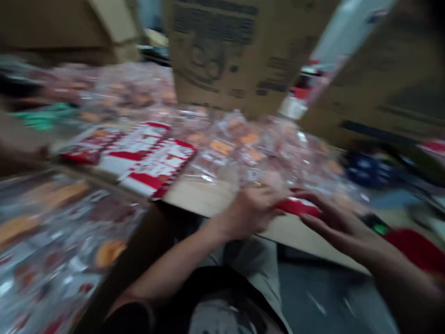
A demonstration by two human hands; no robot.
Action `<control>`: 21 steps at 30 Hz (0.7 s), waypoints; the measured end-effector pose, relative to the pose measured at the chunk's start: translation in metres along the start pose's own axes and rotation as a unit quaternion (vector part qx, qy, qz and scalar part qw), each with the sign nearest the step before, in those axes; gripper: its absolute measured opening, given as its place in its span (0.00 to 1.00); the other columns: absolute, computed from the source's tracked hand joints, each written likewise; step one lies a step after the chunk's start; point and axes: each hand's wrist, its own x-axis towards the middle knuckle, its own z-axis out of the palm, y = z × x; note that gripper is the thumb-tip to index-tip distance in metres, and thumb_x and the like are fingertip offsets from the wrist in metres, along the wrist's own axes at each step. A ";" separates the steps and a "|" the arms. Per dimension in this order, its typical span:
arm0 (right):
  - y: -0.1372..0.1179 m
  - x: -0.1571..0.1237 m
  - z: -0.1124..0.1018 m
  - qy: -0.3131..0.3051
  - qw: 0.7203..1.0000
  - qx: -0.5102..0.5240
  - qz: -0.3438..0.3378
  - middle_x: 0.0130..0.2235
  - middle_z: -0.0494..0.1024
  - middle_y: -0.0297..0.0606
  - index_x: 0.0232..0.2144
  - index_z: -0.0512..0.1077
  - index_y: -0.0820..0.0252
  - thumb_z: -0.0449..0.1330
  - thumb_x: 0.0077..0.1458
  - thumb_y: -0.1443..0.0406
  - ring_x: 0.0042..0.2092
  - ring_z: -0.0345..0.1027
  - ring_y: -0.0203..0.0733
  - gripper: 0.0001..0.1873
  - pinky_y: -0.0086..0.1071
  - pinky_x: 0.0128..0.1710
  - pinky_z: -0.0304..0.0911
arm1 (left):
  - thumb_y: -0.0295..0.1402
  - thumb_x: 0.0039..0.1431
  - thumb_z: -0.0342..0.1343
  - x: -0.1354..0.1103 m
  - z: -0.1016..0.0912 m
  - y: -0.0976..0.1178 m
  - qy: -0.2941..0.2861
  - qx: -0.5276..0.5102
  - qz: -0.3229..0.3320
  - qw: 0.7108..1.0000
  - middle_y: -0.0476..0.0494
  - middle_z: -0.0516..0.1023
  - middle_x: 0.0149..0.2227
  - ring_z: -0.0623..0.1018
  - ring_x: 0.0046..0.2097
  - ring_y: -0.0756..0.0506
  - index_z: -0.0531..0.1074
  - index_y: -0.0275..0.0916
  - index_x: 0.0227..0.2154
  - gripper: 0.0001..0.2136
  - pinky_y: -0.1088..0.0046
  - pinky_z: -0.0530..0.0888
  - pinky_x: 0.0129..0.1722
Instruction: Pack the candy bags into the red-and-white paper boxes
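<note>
Motion blur everywhere, but the small flat red-and-white packet (299, 207) sits right between both hands over the near edge of the pale wooden table (205, 197), long axis running left to right. Left hand (251, 212) is curled shut round its left end. Right hand (333, 221) lies along the right end, fingers mostly straight, can't tell if it's really gripping. Just beyond: heap of clear plastic bags with orange labels (243, 144), red-and-white printed cartons (153, 162) further left, brown cardboard boxes (239, 51) behind.
</note>
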 end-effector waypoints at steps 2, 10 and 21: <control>0.004 -0.030 -0.024 0.006 0.999 0.029 0.029 0.51 0.78 0.45 0.54 0.69 0.53 0.56 0.66 0.53 0.48 0.75 0.48 0.19 0.37 0.45 0.74 | 0.31 0.66 0.58 0.006 0.006 -0.011 0.043 -0.045 -0.001 0.998 0.36 0.82 0.49 0.80 0.51 0.40 0.71 0.33 0.57 0.18 0.58 0.77 0.53; 0.027 -0.037 0.004 0.076 0.996 0.052 -0.016 0.46 0.78 0.43 0.52 0.70 0.61 0.59 0.63 0.64 0.42 0.72 0.40 0.15 0.35 0.43 0.69 | 0.27 0.64 0.58 0.025 -0.004 -0.008 -0.165 -0.013 -0.020 0.986 0.38 0.78 0.50 0.76 0.49 0.39 0.74 0.38 0.51 0.13 0.55 0.74 0.50; 0.031 -0.040 0.008 0.134 0.988 0.060 -0.048 0.49 0.80 0.43 0.57 0.70 0.59 0.61 0.63 0.64 0.43 0.75 0.40 0.20 0.33 0.42 0.72 | 0.39 0.66 0.55 0.059 -0.019 -0.013 -0.250 -0.169 -0.145 0.942 0.47 0.78 0.34 0.74 0.35 0.48 0.79 0.39 0.38 0.11 0.73 0.68 0.35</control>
